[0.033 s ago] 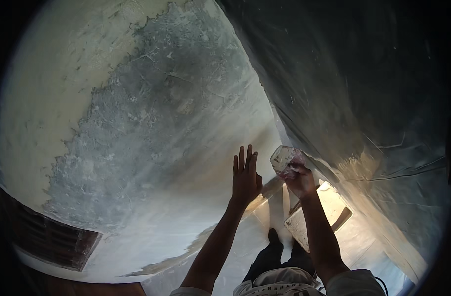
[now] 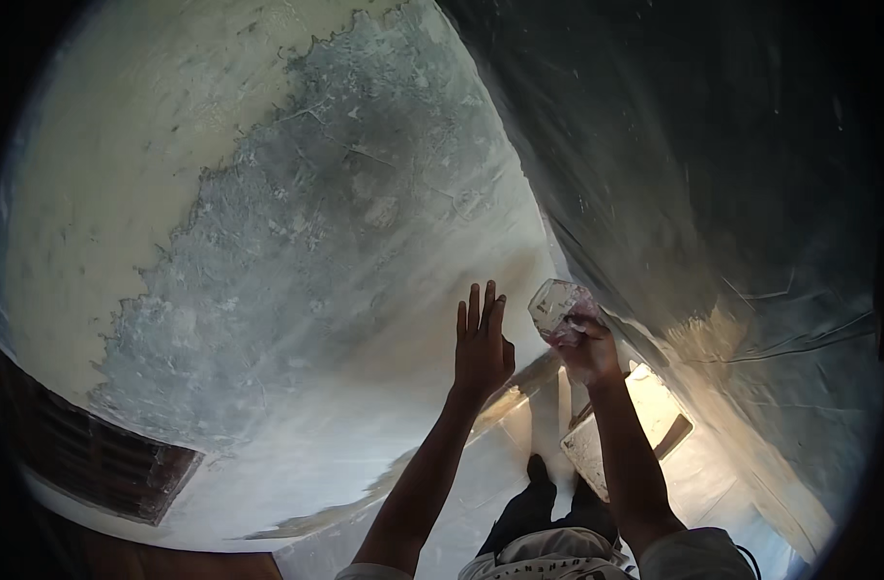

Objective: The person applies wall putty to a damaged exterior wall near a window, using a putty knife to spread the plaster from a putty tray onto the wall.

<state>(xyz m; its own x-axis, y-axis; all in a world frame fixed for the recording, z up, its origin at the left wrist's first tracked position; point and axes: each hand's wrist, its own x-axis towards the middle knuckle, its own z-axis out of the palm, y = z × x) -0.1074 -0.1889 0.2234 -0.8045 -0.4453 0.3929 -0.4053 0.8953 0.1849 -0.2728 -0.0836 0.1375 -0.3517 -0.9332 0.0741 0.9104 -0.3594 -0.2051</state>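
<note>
My left hand [image 2: 482,338] is raised in front of the pale, smeared lower wall [image 2: 403,358], its fingers stretched out and apart. Nothing is in it, and whether it touches the wall I cannot tell. To its right, my right hand [image 2: 591,350] is closed on a whitish, smeared flat piece [image 2: 556,307] with pinkish patches near the fingers. Its exact kind does not show. This piece is held close to the corner where the light wall meets the dark one.
A rough grey patch [image 2: 316,184] covers much of the wall beside cream paint [image 2: 103,222]. On the right runs a dark wall or sheeting [image 2: 732,174]. Below my right forearm stands a brightly lit, stained board or stool top [image 2: 652,398]. A dark slatted opening [image 2: 94,440] lies at lower left.
The view has shifted slightly, so the wall sits a little lower and farther right. The piece in my right hand has tilted a little; my left hand keeps its pose.
</note>
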